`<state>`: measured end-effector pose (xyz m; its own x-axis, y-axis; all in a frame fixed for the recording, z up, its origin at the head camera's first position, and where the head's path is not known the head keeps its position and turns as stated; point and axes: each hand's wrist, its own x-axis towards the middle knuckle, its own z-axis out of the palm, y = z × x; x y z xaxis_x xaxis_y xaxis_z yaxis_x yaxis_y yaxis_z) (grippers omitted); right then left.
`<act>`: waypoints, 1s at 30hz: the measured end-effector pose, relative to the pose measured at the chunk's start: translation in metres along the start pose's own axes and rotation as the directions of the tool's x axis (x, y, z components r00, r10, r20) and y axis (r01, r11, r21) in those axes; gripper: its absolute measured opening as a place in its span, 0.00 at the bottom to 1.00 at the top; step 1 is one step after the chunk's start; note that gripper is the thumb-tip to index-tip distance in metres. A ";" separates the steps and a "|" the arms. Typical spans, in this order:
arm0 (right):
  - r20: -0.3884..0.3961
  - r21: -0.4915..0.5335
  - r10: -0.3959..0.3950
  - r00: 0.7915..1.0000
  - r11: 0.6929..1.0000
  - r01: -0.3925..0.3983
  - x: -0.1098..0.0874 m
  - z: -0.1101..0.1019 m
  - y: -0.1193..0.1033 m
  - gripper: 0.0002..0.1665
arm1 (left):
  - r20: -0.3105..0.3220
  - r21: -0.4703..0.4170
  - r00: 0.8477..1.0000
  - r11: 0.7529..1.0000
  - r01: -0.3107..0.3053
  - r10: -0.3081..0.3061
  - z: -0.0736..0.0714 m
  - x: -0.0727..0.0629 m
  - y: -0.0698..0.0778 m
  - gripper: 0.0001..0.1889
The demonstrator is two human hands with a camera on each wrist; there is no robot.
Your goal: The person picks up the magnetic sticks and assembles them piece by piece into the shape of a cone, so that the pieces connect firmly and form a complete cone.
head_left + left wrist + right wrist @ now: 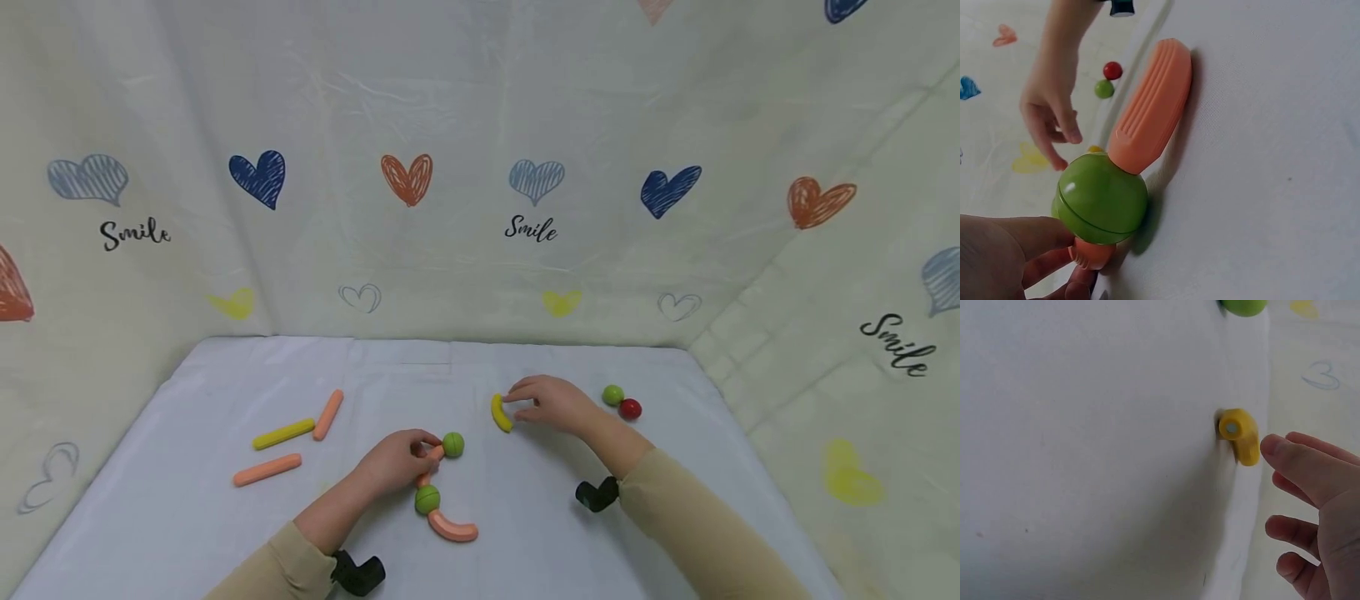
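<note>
My left hand (396, 462) pinches a salmon-orange magnetic stick (1092, 255) between thumb and fingers. One green ball (453, 445) sits at the stick's far end, another green ball (427, 500) at its near end. From the nearer ball a curved salmon-orange stick (454, 530) extends toward the right, forming one joined chain on the table. My right hand (553, 403) hovers beside a curved yellow stick (498, 414), its fingers loosely spread and holding nothing. In the right wrist view, that yellow stick (1248, 442) shows a round grey end, close to the thumb tip.
On the left of the white-covered table (187, 467) lie a straight yellow stick (283, 434) and two straight salmon-orange sticks, one farther back (328, 415) and one nearer (267, 470). Beyond my right forearm, a green ball (612, 395) rests next to a red ball (630, 409).
</note>
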<state>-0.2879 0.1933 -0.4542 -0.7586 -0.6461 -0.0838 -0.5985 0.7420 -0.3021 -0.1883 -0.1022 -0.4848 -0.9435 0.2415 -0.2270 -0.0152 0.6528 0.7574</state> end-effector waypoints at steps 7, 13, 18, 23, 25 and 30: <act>0.060 -0.087 -0.051 0.997 0.995 0.056 0.010 -0.004 -0.004 0.20 | 0.007 0.000 1.000 1.000 0.010 -0.010 0.001 0.001 0.000 0.16; 0.129 -0.092 -0.060 0.990 0.993 0.072 0.018 -0.004 -0.008 0.20 | 0.007 -0.004 1.000 1.000 0.016 -0.016 0.001 0.002 0.000 0.16; 0.153 -0.107 -0.087 0.984 0.989 0.104 0.021 -0.004 -0.012 0.19 | 0.011 -0.004 1.000 1.000 0.020 -0.020 -0.001 0.001 0.001 0.16; 0.142 -0.114 -0.091 0.986 0.988 0.108 0.021 -0.004 -0.017 0.18 | 0.009 0.005 1.000 1.000 0.029 -0.029 -0.001 0.000 0.001 0.16; 0.136 -0.127 -0.087 0.987 0.986 0.104 0.021 -0.003 -0.017 0.17 | 0.007 0.005 0.999 0.999 0.031 -0.031 -0.001 0.000 0.002 0.16; 0.131 -0.178 -0.073 0.989 0.979 0.096 0.023 0.001 -0.015 0.16 | 0.002 0.008 1.000 1.000 0.027 -0.027 -0.001 0.000 0.002 0.16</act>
<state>-0.2961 0.1669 -0.4521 -0.6726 -0.7166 -0.1846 -0.7050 0.6964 -0.1344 -0.1887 -0.1016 -0.4823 -0.9419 0.2254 -0.2490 -0.0381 0.6649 0.7460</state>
